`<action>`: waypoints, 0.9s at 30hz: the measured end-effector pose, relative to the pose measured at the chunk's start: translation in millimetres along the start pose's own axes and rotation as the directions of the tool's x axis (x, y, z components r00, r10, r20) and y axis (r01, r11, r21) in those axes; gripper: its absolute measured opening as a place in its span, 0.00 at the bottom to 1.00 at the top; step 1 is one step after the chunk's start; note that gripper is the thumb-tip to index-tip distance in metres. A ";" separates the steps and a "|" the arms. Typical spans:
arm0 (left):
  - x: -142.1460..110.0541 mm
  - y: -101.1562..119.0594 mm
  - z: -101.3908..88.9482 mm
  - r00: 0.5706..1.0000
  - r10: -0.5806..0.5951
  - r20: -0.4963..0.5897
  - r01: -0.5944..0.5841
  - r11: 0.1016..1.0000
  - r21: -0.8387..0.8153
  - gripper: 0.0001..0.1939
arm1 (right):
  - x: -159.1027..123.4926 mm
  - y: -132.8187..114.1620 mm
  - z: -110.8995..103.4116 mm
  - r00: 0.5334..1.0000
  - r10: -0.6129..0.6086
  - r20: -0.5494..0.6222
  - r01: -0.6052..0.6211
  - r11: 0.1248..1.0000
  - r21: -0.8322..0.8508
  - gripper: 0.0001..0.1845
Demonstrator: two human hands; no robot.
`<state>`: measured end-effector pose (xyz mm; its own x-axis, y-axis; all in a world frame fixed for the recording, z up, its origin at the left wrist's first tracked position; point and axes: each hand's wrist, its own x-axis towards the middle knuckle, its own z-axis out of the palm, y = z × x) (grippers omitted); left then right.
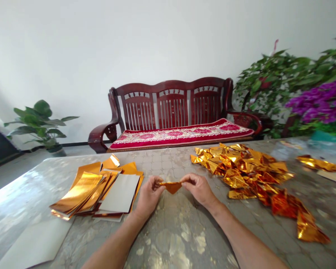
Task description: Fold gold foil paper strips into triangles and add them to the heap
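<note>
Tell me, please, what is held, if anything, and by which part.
A folded golden piece, held at opposite ends by left hand and right hand.

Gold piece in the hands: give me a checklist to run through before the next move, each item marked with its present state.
1. Left hand pinching one end of the gold piece: ok.
2. Right hand pinching the other end: ok.
3. Gold piece apart from the crumpled-looking pile: ok.
4. Flat sheets squared into a neat stack: not ok, they lie fanned out.
5. Creases crisp on the gold piece: cannot tell, too small to judge.
</note>
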<state>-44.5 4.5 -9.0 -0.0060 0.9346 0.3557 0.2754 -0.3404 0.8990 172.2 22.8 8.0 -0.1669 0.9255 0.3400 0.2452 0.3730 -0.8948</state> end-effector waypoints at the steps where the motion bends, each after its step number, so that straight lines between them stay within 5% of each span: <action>1: 0.4 -0.4 -2.1 0.997 0.061 0.043 -0.063 0.997 0.054 0.06 | 0.2 1.2 -1.9 1.000 -0.026 0.010 0.027 0.999 -0.031 0.06; 5: 1.4 4.7 -10.7 0.936 0.215 0.279 -0.269 0.948 0.172 0.04 | 0.6 7.6 -8.4 0.995 -0.079 0.055 0.084 0.990 -0.112 0.08; 9: 1.6 10.6 -16.9 0.875 0.266 0.405 -0.368 0.908 0.199 0.07 | 0.2 13.9 -11.4 0.994 -0.074 0.086 0.085 0.988 -0.130 0.08; 17: 1.8 14.7 -21.6 0.855 0.221 0.469 -0.360 0.904 0.230 0.14 | -0.5 17.8 -10.3 0.989 -0.090 0.113 0.101 0.990 -0.100 0.08; 27: -0.3 11.3 -19.3 0.882 0.146 0.448 -0.298 0.909 0.291 0.07 | -1.8 14.3 -10.7 0.971 -0.151 0.187 0.170 0.981 -0.091 0.08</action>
<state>-60.0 -1.6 6.0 0.4658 0.8209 0.3304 0.5317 -0.5581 0.6370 186.3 27.1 -2.4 -0.3773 0.8299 0.4110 0.2994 0.5292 -0.7939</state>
